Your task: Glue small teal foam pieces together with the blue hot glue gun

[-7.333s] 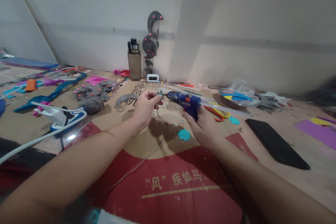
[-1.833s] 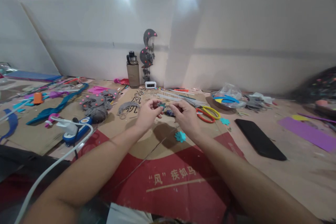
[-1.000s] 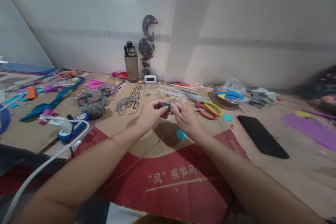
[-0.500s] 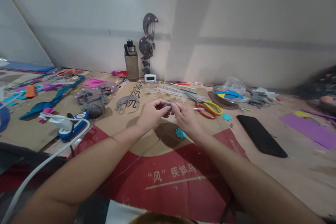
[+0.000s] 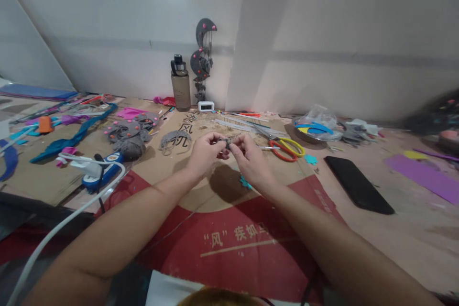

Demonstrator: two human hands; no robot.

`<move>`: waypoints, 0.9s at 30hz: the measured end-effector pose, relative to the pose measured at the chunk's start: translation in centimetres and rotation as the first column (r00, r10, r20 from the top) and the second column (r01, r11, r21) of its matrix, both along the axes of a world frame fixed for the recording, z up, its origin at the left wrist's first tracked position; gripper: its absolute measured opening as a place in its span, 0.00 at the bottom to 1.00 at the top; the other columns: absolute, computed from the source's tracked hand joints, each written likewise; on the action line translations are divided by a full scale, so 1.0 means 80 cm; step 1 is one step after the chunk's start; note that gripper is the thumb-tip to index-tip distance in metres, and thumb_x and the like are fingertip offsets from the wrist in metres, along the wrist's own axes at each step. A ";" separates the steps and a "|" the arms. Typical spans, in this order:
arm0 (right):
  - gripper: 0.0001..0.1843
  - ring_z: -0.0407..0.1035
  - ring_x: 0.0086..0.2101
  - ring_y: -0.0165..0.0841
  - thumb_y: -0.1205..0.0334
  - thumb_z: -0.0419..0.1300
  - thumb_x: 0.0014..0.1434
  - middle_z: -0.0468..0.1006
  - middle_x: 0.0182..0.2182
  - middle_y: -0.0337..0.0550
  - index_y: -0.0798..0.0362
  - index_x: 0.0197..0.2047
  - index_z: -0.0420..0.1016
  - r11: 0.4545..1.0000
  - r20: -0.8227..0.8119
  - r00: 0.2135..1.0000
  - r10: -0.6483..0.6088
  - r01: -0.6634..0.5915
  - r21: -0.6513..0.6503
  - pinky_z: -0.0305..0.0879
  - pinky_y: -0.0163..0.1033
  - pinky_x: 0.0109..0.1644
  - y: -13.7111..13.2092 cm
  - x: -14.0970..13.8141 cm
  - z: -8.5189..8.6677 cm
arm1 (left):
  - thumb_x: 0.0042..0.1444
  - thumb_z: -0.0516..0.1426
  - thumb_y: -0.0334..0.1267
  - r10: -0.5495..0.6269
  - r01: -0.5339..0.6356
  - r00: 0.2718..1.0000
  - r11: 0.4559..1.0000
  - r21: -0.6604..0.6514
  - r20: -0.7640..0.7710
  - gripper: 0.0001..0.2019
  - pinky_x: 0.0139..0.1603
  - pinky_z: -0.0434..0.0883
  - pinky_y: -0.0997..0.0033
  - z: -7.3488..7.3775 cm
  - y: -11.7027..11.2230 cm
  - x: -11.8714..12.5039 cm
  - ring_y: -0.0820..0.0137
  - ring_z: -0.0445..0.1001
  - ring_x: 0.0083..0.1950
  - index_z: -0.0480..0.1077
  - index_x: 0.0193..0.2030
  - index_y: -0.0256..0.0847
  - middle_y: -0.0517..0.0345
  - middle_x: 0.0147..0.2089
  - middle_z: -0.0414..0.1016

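Observation:
My left hand [image 5: 205, 155] is closed, its thumb and fingers pinching a small dark grey yarn piece [image 5: 227, 143]. Facing it, my right hand [image 5: 254, 161] is closed round a thin pale crochet hook [image 5: 265, 148], whose handle end sticks out to the right; its tip is hidden at the yarn piece. A loose grey yarn strand [image 5: 195, 209] trails across the cardboard towards the lower left. Under my right wrist lies a teal flower-shaped cutout [image 5: 244, 182], partly covered. Scissors [image 5: 287, 149] with red and yellow handles rest just right of the hands.
Further right lie a black phone [image 5: 358, 184], a purple sheet [image 5: 423, 177] and a bowl [image 5: 333, 137] with scraps. Left are grey yarn [image 5: 132, 146], a blue power strip [image 5: 103, 172] and a white cable [image 5: 64, 215]. A bottle [image 5: 181, 88] and small clock [image 5: 206, 106] stand behind.
Both hands have shifted slightly left with the grey yarn piece, and the fingertips have turned a little. My right hand now covers more of the teal flower cutout.

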State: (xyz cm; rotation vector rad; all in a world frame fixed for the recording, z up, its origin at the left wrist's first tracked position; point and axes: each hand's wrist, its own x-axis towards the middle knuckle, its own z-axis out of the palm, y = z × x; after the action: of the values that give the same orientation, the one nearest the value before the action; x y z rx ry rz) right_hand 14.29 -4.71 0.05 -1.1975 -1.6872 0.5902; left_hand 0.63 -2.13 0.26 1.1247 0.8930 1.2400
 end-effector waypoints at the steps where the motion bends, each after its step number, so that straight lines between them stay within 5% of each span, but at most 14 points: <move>1: 0.08 0.62 0.26 0.30 0.56 0.52 0.60 0.66 0.25 0.35 0.51 0.39 0.62 1.000 -0.031 0.999 -0.003 0.003 -0.017 0.57 0.36 0.30 -0.001 -0.001 -0.001 | 0.45 0.61 0.33 -0.009 0.009 1.000 1.000 -0.013 0.020 0.07 0.27 0.72 0.73 0.000 0.000 0.000 0.77 0.70 0.22 0.66 0.30 0.37 0.63 0.23 0.69; 13: 0.09 0.66 0.28 0.29 0.54 0.55 0.57 0.71 0.28 0.37 0.52 0.34 0.65 0.996 -0.287 0.958 -0.027 0.001 -0.090 0.63 0.36 0.33 0.009 0.007 -0.008 | 0.42 0.66 0.35 -0.196 0.207 0.970 0.976 -0.066 0.142 0.13 0.38 0.76 0.66 0.006 -0.006 0.008 0.74 0.75 0.29 0.68 0.32 0.35 0.59 0.30 0.73; 27: 0.06 0.56 0.23 0.28 0.58 0.56 0.57 0.63 0.21 0.33 0.51 0.31 0.66 0.998 -0.028 0.998 -0.064 0.064 0.013 0.54 0.35 0.29 -0.005 0.002 -0.004 | 0.43 0.62 0.36 -0.069 0.072 0.991 0.997 0.025 -0.113 0.07 0.29 0.74 0.73 0.007 -0.005 0.001 0.75 0.71 0.29 0.68 0.28 0.37 0.62 0.28 0.69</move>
State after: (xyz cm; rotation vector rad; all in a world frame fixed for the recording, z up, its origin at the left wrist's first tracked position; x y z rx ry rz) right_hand 14.46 -5.07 -0.28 -1.2240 -1.6215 0.5522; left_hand 0.71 -2.57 0.82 1.2488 0.9143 1.1440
